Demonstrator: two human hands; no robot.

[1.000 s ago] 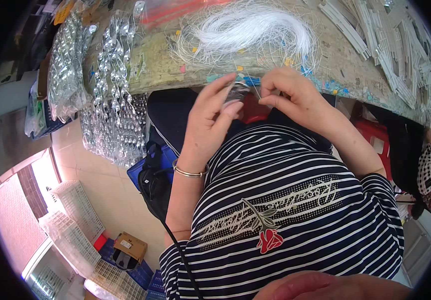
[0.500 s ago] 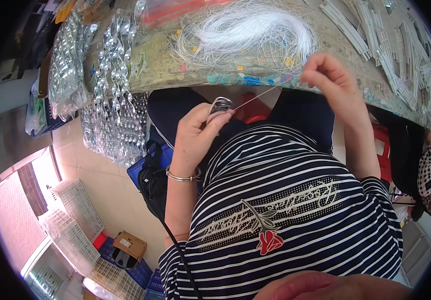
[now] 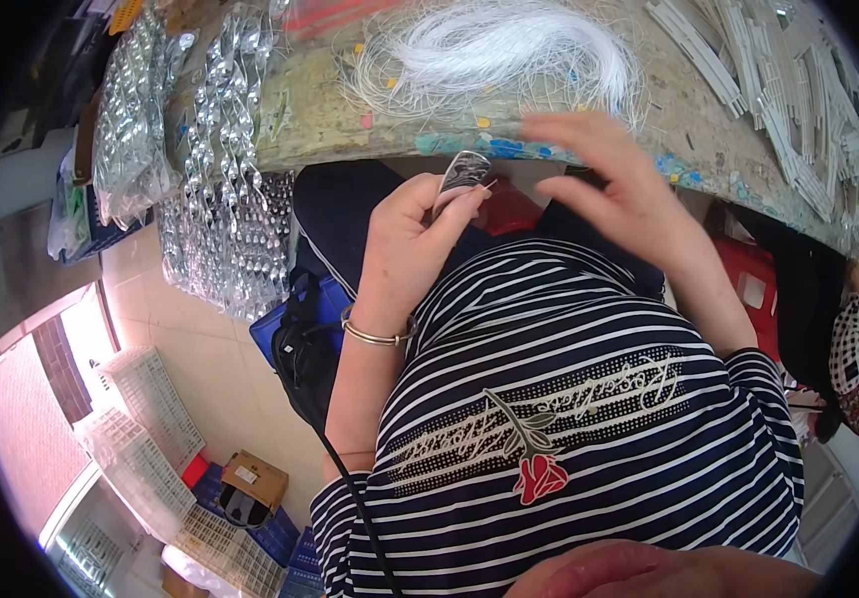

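Observation:
Over my lap, just off the table's near edge, my left hand [image 3: 405,234] is closed on a small shiny silver metal piece [image 3: 466,169] with a curved, reflective face. A short thin end of string [image 3: 490,185] shows by its thumb tip. To the right my right hand [image 3: 619,194] is held apart from it, fingers stretched and spread, with nothing visible in them; motion smears the fingertips. Beyond both hands, a loose bundle of thin white strings [image 3: 519,50] lies on the table.
Twisted silver strips [image 3: 225,120] in clear plastic hang over the worn table [image 3: 310,130] at left. Long white strips [image 3: 788,120] pile up at right. A black bag [image 3: 305,364] is beside my left arm; white crates [image 3: 141,458] stand on the floor. Another person's checked sleeve [image 3: 848,344] shows far right.
My right hand has swung left toward my left hand and opened; the thread stretched between my hands is no longer visible. My left hand has risen slightly with the metal piece.

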